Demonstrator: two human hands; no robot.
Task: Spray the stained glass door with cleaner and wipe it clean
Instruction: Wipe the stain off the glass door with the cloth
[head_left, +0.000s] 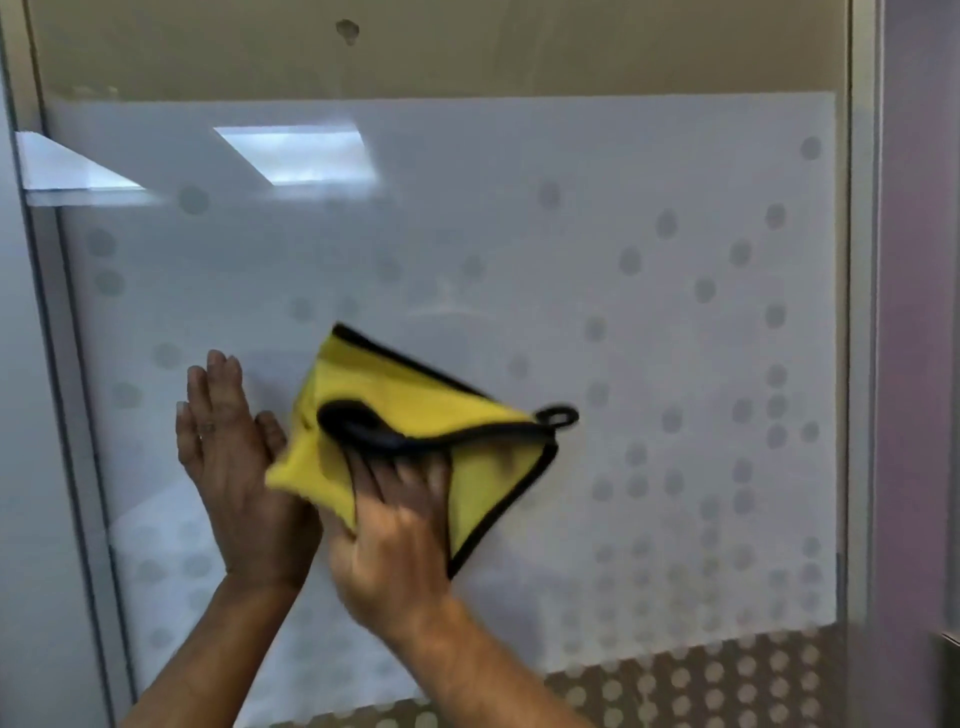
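Observation:
A frosted glass door (623, 234) with a pattern of grey dots fills the view. My right hand (395, 535) presses a yellow cloth (415, 395) with black edging and a black hanging loop flat against the glass, fingers spread over its lower part. My left hand (234, 457) lies flat on the glass just left of the cloth, fingers together and pointing up, with the cloth's left corner touching its palm edge. A smudge (347, 30) shows on the clear strip of glass near the top. No spray bottle is in view.
A metal door frame (860, 312) runs down the right side, and another frame post (62, 364) slants down the left. Ceiling lights reflect in the upper left of the glass (296, 156). The bottom strip of the glass (727, 686) shows pale dots on a darker ground.

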